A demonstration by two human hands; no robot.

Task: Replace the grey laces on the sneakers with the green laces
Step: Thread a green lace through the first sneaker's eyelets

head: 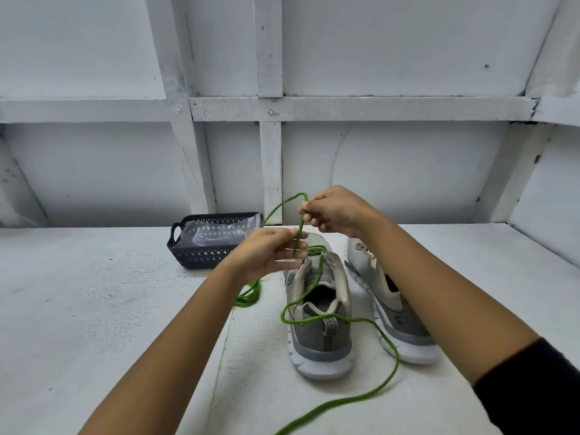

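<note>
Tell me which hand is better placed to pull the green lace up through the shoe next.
Probably the right hand: its fingers pinch the lace highest, with room above. The left hand sits low by the shoe, holding the strand.

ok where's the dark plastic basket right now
In the head view the dark lattice-walled plastic basket sits at the back of the white table near the wall, left of the nearer grey sneaker, just beyond the left hand.

basket (201, 257) behind-left of sneakers (323, 321), on table (94, 309)
</note>
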